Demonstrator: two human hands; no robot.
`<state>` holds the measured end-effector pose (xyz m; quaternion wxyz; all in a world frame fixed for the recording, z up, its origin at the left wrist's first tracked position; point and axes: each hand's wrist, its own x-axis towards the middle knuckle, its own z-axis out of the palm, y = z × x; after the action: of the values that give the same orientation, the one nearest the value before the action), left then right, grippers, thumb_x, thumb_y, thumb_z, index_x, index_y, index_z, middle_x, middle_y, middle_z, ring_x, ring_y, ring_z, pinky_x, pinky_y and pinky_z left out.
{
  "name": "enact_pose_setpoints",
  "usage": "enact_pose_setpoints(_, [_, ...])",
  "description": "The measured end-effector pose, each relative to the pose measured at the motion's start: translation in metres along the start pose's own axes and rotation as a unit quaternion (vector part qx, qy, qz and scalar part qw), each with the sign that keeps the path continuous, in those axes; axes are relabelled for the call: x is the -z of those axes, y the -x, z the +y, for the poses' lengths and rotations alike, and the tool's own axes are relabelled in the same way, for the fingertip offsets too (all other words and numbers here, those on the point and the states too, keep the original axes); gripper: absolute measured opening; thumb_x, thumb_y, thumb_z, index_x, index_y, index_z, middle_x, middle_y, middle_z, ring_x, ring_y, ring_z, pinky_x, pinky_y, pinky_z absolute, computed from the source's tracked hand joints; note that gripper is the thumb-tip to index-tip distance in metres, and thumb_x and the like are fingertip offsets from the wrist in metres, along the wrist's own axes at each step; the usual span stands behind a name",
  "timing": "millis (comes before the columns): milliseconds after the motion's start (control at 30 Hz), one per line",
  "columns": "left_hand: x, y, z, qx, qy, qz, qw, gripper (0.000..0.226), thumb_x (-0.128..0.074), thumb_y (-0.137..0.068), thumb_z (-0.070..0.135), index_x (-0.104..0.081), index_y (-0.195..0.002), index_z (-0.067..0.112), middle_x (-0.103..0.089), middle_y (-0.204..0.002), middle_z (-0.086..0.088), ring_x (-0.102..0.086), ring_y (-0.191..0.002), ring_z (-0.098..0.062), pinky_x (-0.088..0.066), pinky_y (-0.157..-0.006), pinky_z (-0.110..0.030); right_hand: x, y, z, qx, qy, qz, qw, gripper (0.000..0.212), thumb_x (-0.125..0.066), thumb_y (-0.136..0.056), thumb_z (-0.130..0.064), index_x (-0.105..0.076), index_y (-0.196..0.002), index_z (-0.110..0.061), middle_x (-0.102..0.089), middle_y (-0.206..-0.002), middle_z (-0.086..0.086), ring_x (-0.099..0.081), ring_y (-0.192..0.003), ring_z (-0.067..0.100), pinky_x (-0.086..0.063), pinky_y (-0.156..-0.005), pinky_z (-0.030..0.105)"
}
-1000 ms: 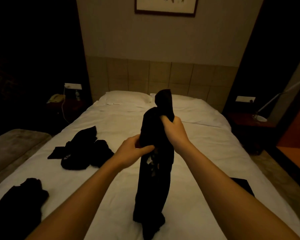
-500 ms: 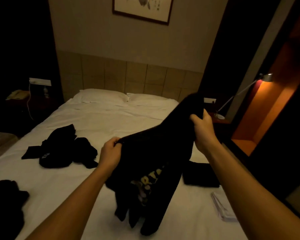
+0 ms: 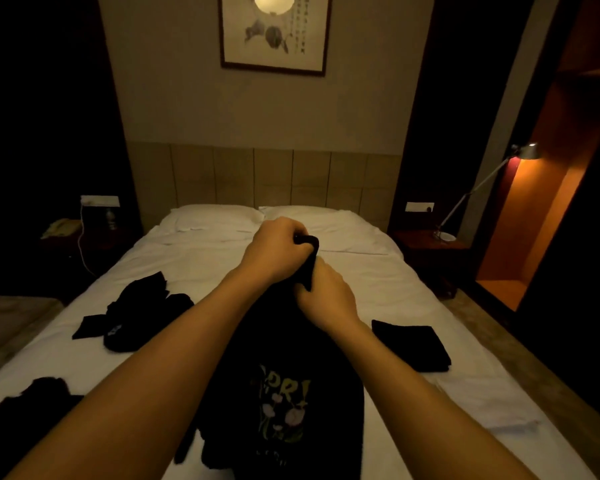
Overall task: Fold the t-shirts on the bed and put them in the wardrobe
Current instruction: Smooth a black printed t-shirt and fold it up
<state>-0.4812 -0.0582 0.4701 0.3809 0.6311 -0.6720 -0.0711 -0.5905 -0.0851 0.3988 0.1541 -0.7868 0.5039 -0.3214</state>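
- Nearest: black cotton t-shirt with a pale flower print (image 3: 284,403), hanging bunched between both forearms, lower part draped on the white bed sheet (image 3: 413,296), hem cut off by the bottom edge.
- Above it: right hand (image 3: 328,294) curled round a narrow gathered fold near the top; whether thumb or fingertips did the gripping, impossible to tell from behind.
- Just beyond and touching the same bunch: left hand (image 3: 278,249) clenched round the topmost bit of cloth, a small dark loop poking out above the knuckles.
- Step judged in hand: sorting out this 1 shirt, likely hunting for collar or shoulders; folding proper not yet begun.
- Next move judged to need: hands drawn apart along the shoulder seam, shirt shaken open, then laid flat on bare sheet.
- To the right, lying flat: 1 folded black cloth rectangle (image 3: 411,344), seemingly done already.
- To the left: 2 crumpled black garment heaps (image 3: 136,317) (image 3: 32,407), shapes lost in the dim light, the nearer one cut off.
- Farthest: glowing orange wooden alcove (image 3: 534,237) at right, perhaps the wardrobe, uncertain.
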Motion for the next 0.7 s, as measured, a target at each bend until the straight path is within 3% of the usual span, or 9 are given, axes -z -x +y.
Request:
enact_pose_setpoints(67, [0.015, 0.001, -0.005, -0.007, -0.051, 0.010, 0.999, 0.009, -0.063, -0.084, 0.016, -0.065, -0.079, 0.024, -0.065, -0.084, -0.001, -0.063, -0.083, -0.020, -0.053, -0.074, -0.035, 0.003, -0.003, 0.016, 0.002, 0.073, -0.040, 0.997, 0.023, -0.049, -0.091, -0.022, -0.051, -0.113, -0.015, -0.058, -0.108, 0.009, -0.058, -0.094, 0.034, -0.045, -0.070, 0.039])
enact_pose_setpoints(133, [0.038, 0.003, -0.015, -0.003, -0.070, -0.025, 0.997, 0.003, -0.068, -0.085, 0.020, -0.070, -0.084, 0.022, -0.064, -0.087, 0.001, -0.062, -0.083, -0.016, -0.053, -0.075, -0.033, 0.014, -0.007, 0.036, -0.008, 0.042, -0.092, 0.995, 0.023, -0.046, -0.089, -0.014, -0.056, -0.110, -0.014, -0.063, -0.106, 0.014, -0.060, -0.095, 0.037, -0.050, -0.075, 0.042])
enact_pose_setpoints(233, [0.061, 0.013, -0.034, 0.005, -0.057, -0.122, 0.991, 0.012, -0.076, -0.084, 0.035, -0.074, -0.089, 0.025, -0.066, -0.085, 0.005, -0.062, -0.079, -0.010, -0.045, -0.064, -0.022, 0.036, -0.019, 0.043, -0.020, -0.017, -0.060, 0.998, 0.027, -0.044, -0.086, -0.007, -0.063, -0.101, -0.019, -0.067, -0.101, 0.010, -0.062, -0.095, 0.035, -0.053, -0.081, 0.040])
enact_pose_setpoints(333, [0.059, 0.026, -0.054, -0.005, -0.031, -0.180, 0.983, 0.013, -0.078, -0.081, 0.040, -0.071, -0.088, 0.032, -0.069, -0.083, 0.007, -0.064, -0.077, -0.006, -0.045, -0.065, -0.018, 0.063, -0.030, 0.036, -0.025, -0.100, -0.017, 0.994, 0.032, -0.041, -0.084, -0.003, -0.065, -0.092, -0.022, -0.066, -0.092, 0.004, -0.063, -0.093, 0.031, -0.050, -0.080, 0.039])
enact_pose_setpoints(400, [0.056, 0.032, -0.066, -0.006, -0.038, -0.171, 0.985, 0.009, -0.077, -0.085, 0.028, -0.069, -0.081, 0.032, -0.067, -0.078, 0.007, -0.063, -0.074, -0.005, -0.044, -0.067, -0.020, 0.080, -0.033, 0.029, 0.003, -0.078, 0.016, 0.997, 0.033, -0.040, -0.083, -0.003, -0.063, -0.091, -0.024, -0.066, -0.093, 0.004, -0.061, -0.092, 0.028, -0.052, -0.082, 0.042])
enact_pose_setpoints(467, [0.058, 0.035, -0.076, -0.009, -0.069, -0.130, 0.989, 0.020, -0.074, -0.086, 0.018, -0.067, -0.075, 0.033, -0.066, -0.077, 0.007, -0.062, -0.076, -0.009, -0.044, -0.067, -0.026, 0.097, -0.033, 0.021, 0.028, -0.058, 0.057, 0.996, 0.031, -0.040, -0.083, -0.003, -0.062, -0.093, -0.022, -0.065, -0.094, 0.005, -0.060, -0.090, 0.026, -0.052, -0.082, 0.043])
enact_pose_setpoints(600, [0.081, 0.045, -0.084, 0.012, -0.202, -0.089, 0.975, 0.016, -0.066, -0.088, 0.015, -0.068, -0.090, 0.030, -0.068, -0.088, 0.007, -0.063, -0.085, -0.012, -0.043, -0.063, -0.024, 0.139, -0.034, 0.006, 0.066, -0.046, 0.123, 0.989, 0.027, -0.038, -0.083, -0.002, -0.056, -0.091, -0.021, -0.060, -0.088, -0.002, -0.058, -0.087, 0.023, -0.049, -0.073, 0.037])
enact_pose_setpoints(633, [0.091, 0.045, -0.085, 0.023, -0.184, -0.082, 0.979, 0.016, -0.066, -0.089, 0.016, -0.069, -0.095, 0.031, -0.069, -0.091, 0.008, -0.065, -0.088, -0.010, -0.048, -0.068, -0.024, 0.152, -0.034, 0.004, 0.077, -0.020, 0.123, 0.989, 0.027, -0.039, -0.084, -0.004, -0.056, -0.095, -0.022, -0.060, -0.093, -0.001, -0.058, -0.088, 0.023, -0.049, -0.076, 0.039])
enact_pose_setpoints(700, [0.114, 0.046, -0.078, 0.059, -0.041, -0.078, 0.994, 0.016, -0.064, -0.093, 0.013, -0.071, -0.097, 0.027, -0.072, -0.088, 0.007, -0.068, -0.089, -0.010, -0.052, -0.077, -0.027, 0.176, -0.032, 0.002, 0.107, 0.073, 0.140, 0.982, 0.025, -0.042, -0.087, -0.007, -0.055, -0.103, -0.021, -0.058, -0.101, 0.002, -0.057, -0.090, 0.026, -0.048, -0.077, 0.040])
